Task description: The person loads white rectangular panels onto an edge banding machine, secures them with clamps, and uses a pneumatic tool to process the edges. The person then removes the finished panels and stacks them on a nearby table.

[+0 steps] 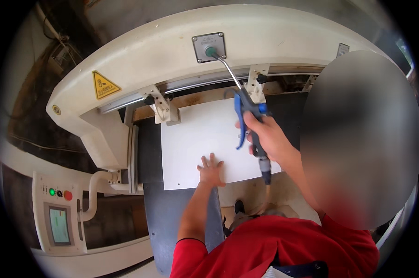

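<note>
Your right hand (268,139) grips the air gun (249,104) — nozzle (229,69) away from you. Left hand (211,173) lies spread on the white sheet (191,143), near edge.

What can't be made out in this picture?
Head view:
Left hand: palm hidden by its back, over the flat white rectangular sheet.
Right hand: fingers partly behind the blue-and-black air gun.
Long cream beam: right part partly covered by the blurred grey oval.
Rectangular dark-framed screen: contents too small.

Right hand (270,138) partly hidden, probably behind air gun (253,110); screen (59,226) details too small; head (362,139) blurred.
</note>
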The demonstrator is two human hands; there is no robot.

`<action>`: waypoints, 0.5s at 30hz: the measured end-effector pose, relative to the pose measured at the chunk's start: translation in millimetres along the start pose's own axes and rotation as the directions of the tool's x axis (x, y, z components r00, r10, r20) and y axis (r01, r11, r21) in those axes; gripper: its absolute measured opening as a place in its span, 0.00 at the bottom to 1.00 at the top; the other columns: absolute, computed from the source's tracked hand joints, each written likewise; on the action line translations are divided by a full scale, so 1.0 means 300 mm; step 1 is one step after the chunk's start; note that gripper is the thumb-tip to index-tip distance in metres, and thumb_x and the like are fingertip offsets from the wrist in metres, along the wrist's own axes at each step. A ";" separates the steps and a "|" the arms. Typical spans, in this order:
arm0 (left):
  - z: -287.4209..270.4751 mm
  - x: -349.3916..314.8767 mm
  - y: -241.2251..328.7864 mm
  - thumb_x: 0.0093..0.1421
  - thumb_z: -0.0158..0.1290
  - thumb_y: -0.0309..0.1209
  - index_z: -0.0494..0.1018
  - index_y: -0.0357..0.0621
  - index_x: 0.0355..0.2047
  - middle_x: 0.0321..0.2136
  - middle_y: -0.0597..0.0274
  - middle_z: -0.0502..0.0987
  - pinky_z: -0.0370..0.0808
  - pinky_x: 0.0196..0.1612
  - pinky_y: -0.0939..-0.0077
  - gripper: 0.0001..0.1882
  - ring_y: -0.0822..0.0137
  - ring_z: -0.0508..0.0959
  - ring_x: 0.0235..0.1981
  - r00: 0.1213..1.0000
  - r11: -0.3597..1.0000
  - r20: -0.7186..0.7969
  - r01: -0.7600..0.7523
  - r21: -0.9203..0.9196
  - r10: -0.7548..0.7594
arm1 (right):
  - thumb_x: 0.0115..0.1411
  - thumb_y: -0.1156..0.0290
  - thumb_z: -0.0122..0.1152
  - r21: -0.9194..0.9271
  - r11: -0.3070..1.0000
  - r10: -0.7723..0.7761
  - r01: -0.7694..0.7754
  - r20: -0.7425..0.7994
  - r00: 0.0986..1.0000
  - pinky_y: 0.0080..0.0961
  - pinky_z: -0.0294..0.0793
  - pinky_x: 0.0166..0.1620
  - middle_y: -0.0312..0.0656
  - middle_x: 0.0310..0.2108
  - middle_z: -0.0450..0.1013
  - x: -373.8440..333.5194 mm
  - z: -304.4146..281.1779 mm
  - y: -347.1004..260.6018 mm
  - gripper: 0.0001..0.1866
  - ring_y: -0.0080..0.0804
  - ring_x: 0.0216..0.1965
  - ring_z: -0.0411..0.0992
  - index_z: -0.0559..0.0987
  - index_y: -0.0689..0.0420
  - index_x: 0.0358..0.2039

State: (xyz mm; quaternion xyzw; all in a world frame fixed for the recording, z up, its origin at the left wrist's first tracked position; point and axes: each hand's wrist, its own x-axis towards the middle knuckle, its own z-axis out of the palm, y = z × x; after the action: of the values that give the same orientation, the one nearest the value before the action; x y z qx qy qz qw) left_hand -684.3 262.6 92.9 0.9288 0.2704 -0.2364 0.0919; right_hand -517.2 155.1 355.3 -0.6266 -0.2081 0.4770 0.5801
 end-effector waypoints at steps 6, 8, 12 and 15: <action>0.008 -0.020 0.032 0.33 0.67 0.58 0.53 0.59 0.66 0.69 0.47 0.38 0.56 0.58 0.31 0.60 0.34 0.39 0.67 0.997 0.997 -0.025 0.073 -0.009 -0.073 | 0.60 0.40 0.51 0.024 0.998 -0.055 0.053 0.079 0.995 0.26 0.68 0.19 0.37 0.25 0.69 0.018 0.070 0.018 0.29 0.26 0.20 0.66 0.77 0.58 0.33; 0.061 0.008 0.010 0.33 0.67 0.59 0.51 0.60 0.66 0.69 0.48 0.37 0.56 0.60 0.35 0.61 0.34 0.38 0.67 0.999 0.999 -0.009 0.043 0.011 -0.043 | 0.58 0.39 0.53 -0.065 0.990 -0.117 0.123 0.090 0.989 0.26 0.67 0.18 0.36 0.21 0.69 -0.058 0.029 0.046 0.29 0.25 0.17 0.66 0.75 0.57 0.26; 0.033 0.022 0.006 0.31 0.69 0.56 0.52 0.57 0.66 0.69 0.50 0.36 0.60 0.59 0.38 0.62 0.38 0.41 0.67 0.999 0.997 0.000 0.049 0.055 -0.049 | 0.58 0.40 0.54 -0.056 0.998 0.026 -0.019 0.121 0.992 0.24 0.66 0.18 0.36 0.21 0.73 -0.153 -0.125 0.222 0.27 0.24 0.20 0.69 0.75 0.55 0.23; 0.059 -0.003 0.070 0.31 0.69 0.56 0.53 0.55 0.66 0.69 0.50 0.39 0.60 0.60 0.39 0.61 0.40 0.43 0.68 0.998 0.997 -0.044 0.051 0.050 -0.049 | 0.61 0.43 0.52 0.087 0.983 0.157 -0.162 0.064 0.986 0.24 0.66 0.18 0.40 0.23 0.76 -0.318 -0.362 0.451 0.26 0.25 0.20 0.70 0.76 0.56 0.27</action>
State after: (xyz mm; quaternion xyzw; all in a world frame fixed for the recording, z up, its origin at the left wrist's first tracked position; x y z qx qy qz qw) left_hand -680.6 239.3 78.7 0.9285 0.2895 -0.2257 0.0563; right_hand -509.4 -12.6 250.3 -0.6003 -0.1514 0.5486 0.5619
